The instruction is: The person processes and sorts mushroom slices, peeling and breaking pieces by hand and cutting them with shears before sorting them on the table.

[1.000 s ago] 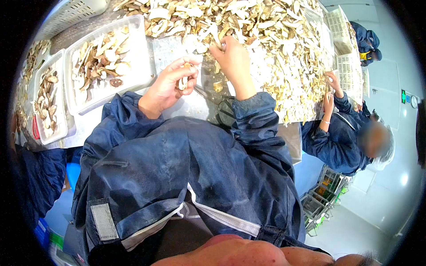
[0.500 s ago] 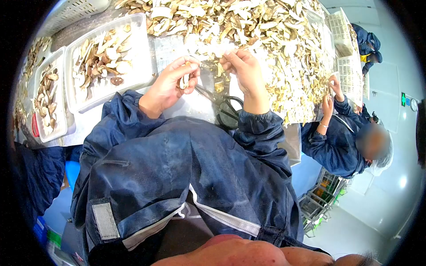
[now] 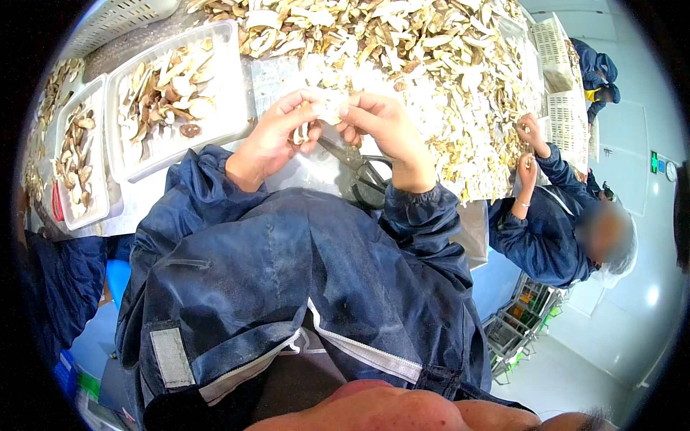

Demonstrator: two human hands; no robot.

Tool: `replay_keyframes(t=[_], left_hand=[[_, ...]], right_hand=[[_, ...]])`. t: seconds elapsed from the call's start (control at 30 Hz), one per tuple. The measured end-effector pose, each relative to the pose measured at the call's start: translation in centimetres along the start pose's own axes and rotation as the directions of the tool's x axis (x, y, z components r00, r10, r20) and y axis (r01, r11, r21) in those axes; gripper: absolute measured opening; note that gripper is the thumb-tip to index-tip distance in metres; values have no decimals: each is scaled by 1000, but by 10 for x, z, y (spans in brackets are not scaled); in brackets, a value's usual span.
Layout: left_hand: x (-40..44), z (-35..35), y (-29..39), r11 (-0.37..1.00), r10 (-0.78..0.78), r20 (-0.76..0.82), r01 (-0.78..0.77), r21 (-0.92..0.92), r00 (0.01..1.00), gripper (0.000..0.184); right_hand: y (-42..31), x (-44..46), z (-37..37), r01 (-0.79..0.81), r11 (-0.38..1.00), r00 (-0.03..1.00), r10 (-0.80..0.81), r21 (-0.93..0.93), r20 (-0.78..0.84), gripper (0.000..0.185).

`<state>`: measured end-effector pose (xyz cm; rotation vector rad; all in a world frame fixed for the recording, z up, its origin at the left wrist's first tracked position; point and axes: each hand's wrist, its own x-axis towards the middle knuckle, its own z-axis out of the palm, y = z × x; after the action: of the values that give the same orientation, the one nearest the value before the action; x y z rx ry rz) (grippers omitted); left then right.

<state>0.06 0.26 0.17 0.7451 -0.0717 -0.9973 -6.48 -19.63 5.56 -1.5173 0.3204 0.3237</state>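
Observation:
My left hand (image 3: 272,136) is closed, with pale mushroom slices (image 3: 301,133) curled under its fingers. Between the fingertips of both hands is a small, bright mushroom piece (image 3: 329,112), its outline washed out by glare. My right hand (image 3: 388,131) pinches at this piece from the right, thumb and forefinger pressed together. Black-handled scissors (image 3: 370,181) lie on the table just below my right hand, their blades pointing up and left. A big heap of sliced mushrooms (image 3: 431,65) spreads beyond and to the right of my hands.
A large clear tray (image 3: 233,86) of mushroom slices stands to the left, with a narrower tray (image 3: 100,208) beside it. White slatted baskets (image 3: 566,126) line the right side. A co-worker (image 3: 550,230) in dark blue works over the heap at the right.
My right hand has moved left and slightly down, bringing its fingertips up to those of my left hand. The left hand has hardly moved. The co-worker's hands have shifted slightly.

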Motion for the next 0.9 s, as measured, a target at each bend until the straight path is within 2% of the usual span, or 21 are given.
replay_keyframes(t=[0.13, 0.23, 0.27, 0.47, 0.73, 0.9], left_hand=[[1, -2, -3, 996, 38, -8, -37, 81, 999, 10], [-1, 1, -3, 980, 96, -38, -87, 177, 995, 11], [0, 1, -4, 971, 112, -40, -101, 215, 993, 11], [1, 1, -6, 920, 153, -3, -141, 365, 988, 13], [0, 3, -5, 898, 171, -17, -148, 415, 985, 12], [1, -2, -8, 902, 146, 36, -148, 407, 989, 12]], right_hand=[[4, 0, 6, -2, 999, 1000, 2, 50, -5, 21], [4, -6, 20, 57, 998, 997, -58, -16, -56, 21], [5, -7, 23, 54, 998, 996, -52, 24, -79, 19], [9, -7, 26, 44, 999, 991, -44, 2, -126, 18], [18, -4, 29, 111, 993, 974, -102, 33, -204, 13], [25, -6, 30, 132, 991, 966, -123, 22, -227, 11]])
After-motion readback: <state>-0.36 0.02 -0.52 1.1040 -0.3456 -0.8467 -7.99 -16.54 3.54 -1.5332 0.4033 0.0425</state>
